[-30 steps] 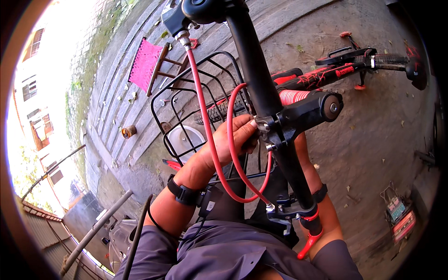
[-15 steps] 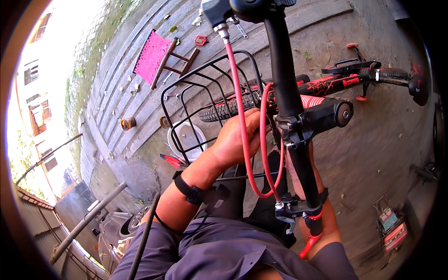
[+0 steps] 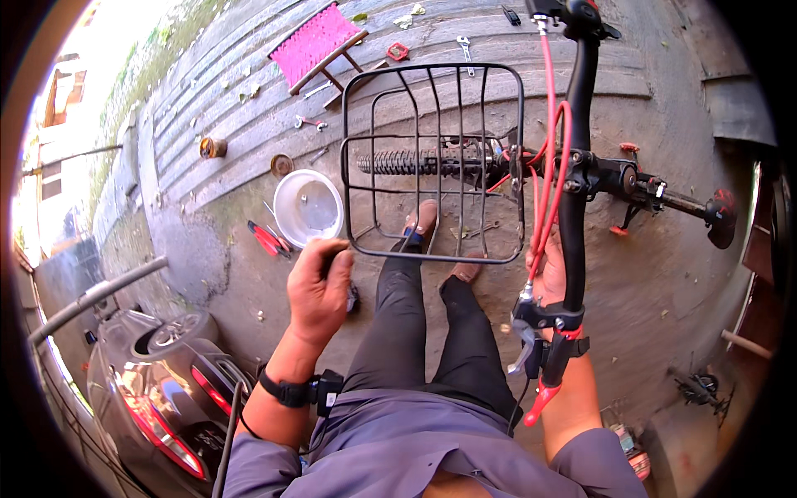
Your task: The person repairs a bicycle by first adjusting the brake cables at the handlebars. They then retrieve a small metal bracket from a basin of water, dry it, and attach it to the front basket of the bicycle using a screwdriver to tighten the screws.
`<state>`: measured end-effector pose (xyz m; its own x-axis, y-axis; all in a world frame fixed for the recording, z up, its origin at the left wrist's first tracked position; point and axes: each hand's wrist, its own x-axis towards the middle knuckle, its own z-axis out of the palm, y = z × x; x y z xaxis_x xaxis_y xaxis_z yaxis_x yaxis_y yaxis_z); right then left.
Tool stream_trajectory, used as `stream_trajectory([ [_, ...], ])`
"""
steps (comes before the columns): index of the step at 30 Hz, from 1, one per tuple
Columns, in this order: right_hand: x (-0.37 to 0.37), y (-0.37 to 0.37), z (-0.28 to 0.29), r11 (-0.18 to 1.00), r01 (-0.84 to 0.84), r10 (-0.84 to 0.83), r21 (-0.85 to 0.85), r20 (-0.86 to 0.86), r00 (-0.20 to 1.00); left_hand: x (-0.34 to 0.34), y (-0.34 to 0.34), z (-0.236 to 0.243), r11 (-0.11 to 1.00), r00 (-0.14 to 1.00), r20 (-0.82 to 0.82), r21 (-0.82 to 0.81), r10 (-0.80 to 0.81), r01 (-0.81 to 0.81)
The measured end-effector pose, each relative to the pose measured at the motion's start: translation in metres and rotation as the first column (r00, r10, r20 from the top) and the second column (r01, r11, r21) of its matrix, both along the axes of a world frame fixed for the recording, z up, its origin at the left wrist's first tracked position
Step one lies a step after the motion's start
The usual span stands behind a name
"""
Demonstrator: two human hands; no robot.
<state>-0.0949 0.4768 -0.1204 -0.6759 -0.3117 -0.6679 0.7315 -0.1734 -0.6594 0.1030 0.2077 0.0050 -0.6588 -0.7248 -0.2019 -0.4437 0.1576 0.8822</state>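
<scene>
My left hand (image 3: 319, 289) is closed, thumb against curled fingers, beside the lower left corner of a black wire basket (image 3: 415, 135). Anything inside that pinch is hidden. The basket is fixed at the front of a black and red bicycle (image 3: 613, 176). My right hand (image 3: 550, 270) is behind the red cables (image 3: 552, 207), close to the handlebar (image 3: 574, 241); its fingers are partly covered, so its grip is unclear. A brake lever (image 3: 523, 349) and a red-ended grip (image 3: 544, 402) lie over my right forearm. Under the basket shows the knobbly front tyre (image 3: 398, 162).
A white bucket (image 3: 309, 206) stands on the ground left of the basket, with red-handled pliers (image 3: 267, 239) beside it. Farther off are a pink woven stool (image 3: 317, 43), a wrench (image 3: 465, 55), a red pedal (image 3: 398, 51) and a small tin (image 3: 212, 148). A car (image 3: 154, 390) is at lower left.
My left hand has drawn back from the handlebar stem to the basket's lower left corner. The handlebar has turned, and the basket now faces left, more fully in view.
</scene>
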Motion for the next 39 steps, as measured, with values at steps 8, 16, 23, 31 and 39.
stream_trajectory([
  [8,0.046,0.057,-0.027,0.941,-0.208,0.180,0.267,0.127,0.975,0.113,0.025,-0.019,0.969,0.973,0.167,0.166,0.157,-0.185],
  [16,0.098,-0.007,0.003,0.937,-0.290,0.245,0.194,0.228,0.942,0.168,0.005,-0.059,0.939,0.957,0.274,0.293,0.096,-0.178],
  [23,0.107,-0.102,0.044,0.917,-0.188,0.222,-0.352,0.059,0.973,0.211,-0.040,-0.071,0.907,0.951,0.296,0.373,0.084,-0.196],
  [31,0.108,-0.126,0.044,0.915,0.024,0.050,-0.403,0.172,0.984,0.216,-0.049,-0.078,0.876,0.938,0.344,0.443,0.028,-0.189],
  [39,0.106,-0.117,0.051,0.885,0.008,0.074,-0.465,0.158,0.985,0.191,-0.032,-0.080,0.863,0.927,0.369,0.487,-0.063,-0.135],
])
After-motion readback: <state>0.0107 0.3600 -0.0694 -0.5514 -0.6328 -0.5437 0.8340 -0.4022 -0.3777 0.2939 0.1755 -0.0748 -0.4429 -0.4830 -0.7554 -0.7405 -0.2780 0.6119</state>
